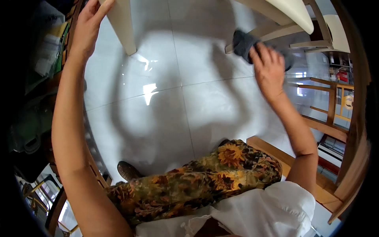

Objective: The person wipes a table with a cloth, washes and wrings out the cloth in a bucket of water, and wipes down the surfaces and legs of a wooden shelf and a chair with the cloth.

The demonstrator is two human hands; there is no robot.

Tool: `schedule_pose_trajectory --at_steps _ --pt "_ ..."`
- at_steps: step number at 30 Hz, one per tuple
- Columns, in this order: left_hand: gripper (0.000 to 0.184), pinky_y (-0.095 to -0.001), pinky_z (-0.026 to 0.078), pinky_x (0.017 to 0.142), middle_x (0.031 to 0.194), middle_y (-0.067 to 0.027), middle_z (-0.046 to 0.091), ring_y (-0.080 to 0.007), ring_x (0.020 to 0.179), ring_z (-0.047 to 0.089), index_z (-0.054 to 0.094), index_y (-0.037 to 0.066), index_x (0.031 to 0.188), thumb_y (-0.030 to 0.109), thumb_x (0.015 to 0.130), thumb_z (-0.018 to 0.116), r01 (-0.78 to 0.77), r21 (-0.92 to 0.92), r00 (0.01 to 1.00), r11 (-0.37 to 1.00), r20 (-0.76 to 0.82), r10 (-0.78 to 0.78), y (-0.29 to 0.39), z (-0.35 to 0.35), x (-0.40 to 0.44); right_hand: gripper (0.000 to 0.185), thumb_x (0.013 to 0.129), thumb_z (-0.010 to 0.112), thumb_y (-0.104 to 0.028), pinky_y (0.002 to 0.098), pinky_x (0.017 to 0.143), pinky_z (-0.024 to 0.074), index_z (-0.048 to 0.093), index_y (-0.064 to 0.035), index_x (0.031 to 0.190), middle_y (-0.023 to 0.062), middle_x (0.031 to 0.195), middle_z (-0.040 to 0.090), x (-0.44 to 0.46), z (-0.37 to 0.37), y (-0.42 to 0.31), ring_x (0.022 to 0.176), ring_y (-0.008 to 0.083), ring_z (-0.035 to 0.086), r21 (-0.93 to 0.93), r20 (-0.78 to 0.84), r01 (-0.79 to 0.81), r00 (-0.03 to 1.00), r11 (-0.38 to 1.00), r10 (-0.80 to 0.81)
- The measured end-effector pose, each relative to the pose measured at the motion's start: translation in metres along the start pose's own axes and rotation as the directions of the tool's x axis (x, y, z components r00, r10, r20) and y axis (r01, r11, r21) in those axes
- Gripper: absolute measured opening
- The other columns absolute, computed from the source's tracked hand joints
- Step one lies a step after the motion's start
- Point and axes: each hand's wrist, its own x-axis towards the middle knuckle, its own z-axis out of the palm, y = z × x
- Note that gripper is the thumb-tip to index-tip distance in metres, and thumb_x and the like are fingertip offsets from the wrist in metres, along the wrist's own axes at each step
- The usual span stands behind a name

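At the upper left, my left hand (90, 24) reaches to a cream chair's leg (123, 29), its thumb and fingers closed at the chair; the fingertips run past the top edge of the view. My right hand (267, 71) presses a dark grey cloth (245, 44) with its fingers curled over it, slightly smeared by motion. The cloth lies against another slanted leg (262, 31) of the cream chair, below the curved seat edge (290, 14). Part of the cloth sticks out on both sides of my hand.
Shiny pale floor tiles (158, 114) spread below. More wooden chairs (329, 94) stand at the right, with a cream-seated one (335, 33) behind. A wooden plank edge (300, 166) is beside my knee. Plastic-wrapped items (49, 53) are at the left.
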Motion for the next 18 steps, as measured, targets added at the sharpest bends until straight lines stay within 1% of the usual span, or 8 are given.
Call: schedule_pose_trajectory --at_steps 1,3,4,6,9,11,14,18 --pt "0.044 -0.0301 0.026 0.111 0.13 -0.0033 0.056 -0.0135 0.126 0.045 0.054 0.005 0.132 0.033 0.098 0.056 -0.019 -0.025 1.0 1.0 0.003 0.019 -0.004 -0.001 0.0 0.039 0.082 0.054 -0.016 0.0391 0.096 0.04 0.059 -0.0067 0.12 0.0089 0.121 0.059 0.015 -0.011 0.008 0.114 0.0244 0.053 -0.163 -0.056 0.106 0.992 0.981 -0.117" --pt "0.042 -0.0292 0.027 0.11 0.128 -0.0023 0.056 -0.0122 0.124 0.045 0.055 0.005 0.13 0.032 0.098 0.055 -0.055 -0.081 0.998 0.995 0.009 0.056 -0.001 -0.003 0.004 0.047 0.085 0.052 -0.017 0.0339 0.098 0.0385 0.054 -0.0035 0.13 0.0072 0.128 0.056 0.04 -0.001 0.027 0.116 0.0214 0.052 -0.426 0.264 0.246 0.954 0.871 -0.141" --pt "0.052 -0.0384 0.034 0.107 0.126 -0.0082 0.057 -0.0167 0.118 0.05 0.049 0.005 0.134 0.036 0.094 0.06 -0.066 -0.146 0.995 0.987 0.062 0.075 0.04 0.009 0.005 0.049 0.086 0.051 -0.017 0.034 0.1 0.0377 0.052 -0.003 0.133 0.0069 0.13 0.055 0.043 0.016 0.032 0.119 0.021 0.051 -0.394 0.368 0.268 0.923 0.879 -0.117" --pt "0.051 -0.037 0.035 0.106 0.126 -0.0074 0.057 -0.0163 0.118 0.05 0.049 0.003 0.134 0.034 0.095 0.059 0.031 -0.316 0.995 0.948 -0.08 -0.059 -0.03 -0.011 0.028 0.052 0.088 0.05 -0.017 0.0342 0.104 0.036 0.047 -0.0021 0.137 0.0063 0.134 0.053 0.04 0.055 0.035 0.125 0.0204 0.047 -0.337 0.558 0.304 0.827 0.891 -0.071" --pt "0.048 -0.0361 0.035 0.105 0.126 -0.007 0.057 -0.016 0.118 0.05 0.049 0.002 0.134 0.03 0.096 0.058 0.052 -0.404 0.998 0.913 -0.006 -0.059 0.02 -0.006 0.002 0.049 0.093 0.045 -0.018 0.0361 0.111 0.0299 0.046 -0.0037 0.14 0.0099 0.146 0.044 0.039 0.081 0.018 0.137 0.024 0.037 -0.377 0.603 0.47 0.778 0.798 -0.173" --pt "0.047 -0.0355 0.035 0.105 0.126 -0.0072 0.057 -0.0161 0.118 0.05 0.049 0.002 0.134 0.028 0.096 0.058 -0.095 -0.105 0.995 0.99 0.026 0.099 0.058 0.012 -0.009 0.048 0.094 0.044 -0.018 0.0362 0.111 0.0295 0.046 -0.0032 0.139 0.0115 0.149 0.041 0.032 0.125 0.009 0.139 0.0245 0.035 -0.242 0.656 0.471 0.723 0.848 -0.214" --pt "0.047 -0.0335 0.035 0.105 0.125 -0.0067 0.057 -0.0157 0.118 0.05 0.049 0.001 0.134 0.028 0.096 0.058 -0.102 -0.12 0.995 0.988 -0.015 0.101 0.057 0.016 -0.008 0.041 0.092 0.045 -0.018 0.0365 0.105 0.0347 0.057 -0.0041 0.129 0.0097 0.14 0.05 0.019 0.18 -0.014 0.127 0.0229 0.046 -0.184 0.638 0.409 0.742 0.894 -0.208" --pt "0.046 -0.0316 0.035 0.104 0.126 -0.0058 0.057 -0.015 0.118 0.049 0.05 0.001 0.133 0.028 0.097 0.058 -0.054 -0.109 0.998 0.993 0.033 0.058 0.059 0.009 -0.005 0.035 0.091 0.048 -0.018 0.0346 0.099 0.0389 0.063 -0.0055 0.12 0.0071 0.131 0.057 0.011 0.181 -0.006 0.118 0.0201 0.052 -0.147 0.59 0.341 0.783 0.929 -0.194"
